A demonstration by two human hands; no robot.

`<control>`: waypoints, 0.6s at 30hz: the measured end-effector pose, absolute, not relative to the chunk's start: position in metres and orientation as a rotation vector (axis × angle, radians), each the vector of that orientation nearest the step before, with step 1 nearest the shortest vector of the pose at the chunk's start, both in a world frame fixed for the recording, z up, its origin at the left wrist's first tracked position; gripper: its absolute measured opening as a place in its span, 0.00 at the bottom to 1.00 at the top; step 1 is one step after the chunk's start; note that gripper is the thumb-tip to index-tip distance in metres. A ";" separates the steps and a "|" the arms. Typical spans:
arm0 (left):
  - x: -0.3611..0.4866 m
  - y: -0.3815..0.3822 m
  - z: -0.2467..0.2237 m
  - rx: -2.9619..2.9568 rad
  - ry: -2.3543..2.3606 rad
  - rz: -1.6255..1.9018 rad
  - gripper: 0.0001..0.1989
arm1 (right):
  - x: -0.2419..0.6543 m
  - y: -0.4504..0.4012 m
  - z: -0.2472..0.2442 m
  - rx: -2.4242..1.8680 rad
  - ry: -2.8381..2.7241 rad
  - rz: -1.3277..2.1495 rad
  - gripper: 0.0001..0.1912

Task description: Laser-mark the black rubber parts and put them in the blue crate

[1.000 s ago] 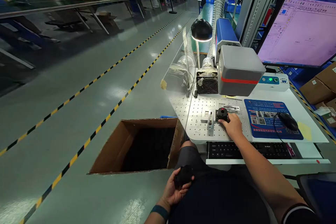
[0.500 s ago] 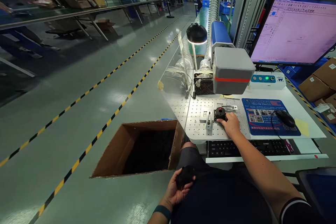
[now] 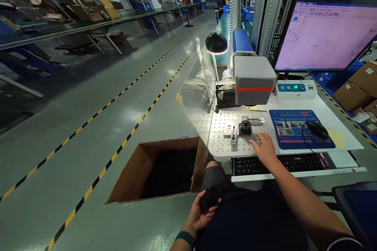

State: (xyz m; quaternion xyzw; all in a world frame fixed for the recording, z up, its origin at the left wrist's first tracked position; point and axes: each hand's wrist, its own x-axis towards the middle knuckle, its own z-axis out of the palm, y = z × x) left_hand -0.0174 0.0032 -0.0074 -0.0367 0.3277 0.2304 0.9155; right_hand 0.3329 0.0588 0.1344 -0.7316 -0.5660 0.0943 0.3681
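At centre right, the black round part (image 3: 245,127) on the perforated surface (image 3: 219,147) looks stiff and light, best pinched by its sides; the right hand (image 3: 265,150) is released beside it, the left hand (image 3: 200,212) grasping a dark piece (image 3: 209,198).

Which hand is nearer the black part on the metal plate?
Right. The right hand is just to the right of the black part, not touching it. The left hand is farther off, by the lap, holding a dark object.
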 end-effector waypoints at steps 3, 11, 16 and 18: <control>-0.018 0.004 -0.011 -0.063 0.654 0.460 0.25 | 0.332 0.021 0.130 -1.795 -1.473 0.245 0.18; -0.016 0.006 -0.014 -0.054 0.615 0.443 0.26 | 0.322 -0.066 0.102 -1.743 -1.506 0.354 0.23; -0.013 0.006 -0.010 -0.036 0.621 0.430 0.26 | 0.318 -0.074 0.089 -1.737 -1.521 0.367 0.23; -0.013 0.005 -0.009 -0.034 0.624 0.436 0.26 | 0.318 -0.075 0.087 -1.726 -1.534 0.349 0.22</control>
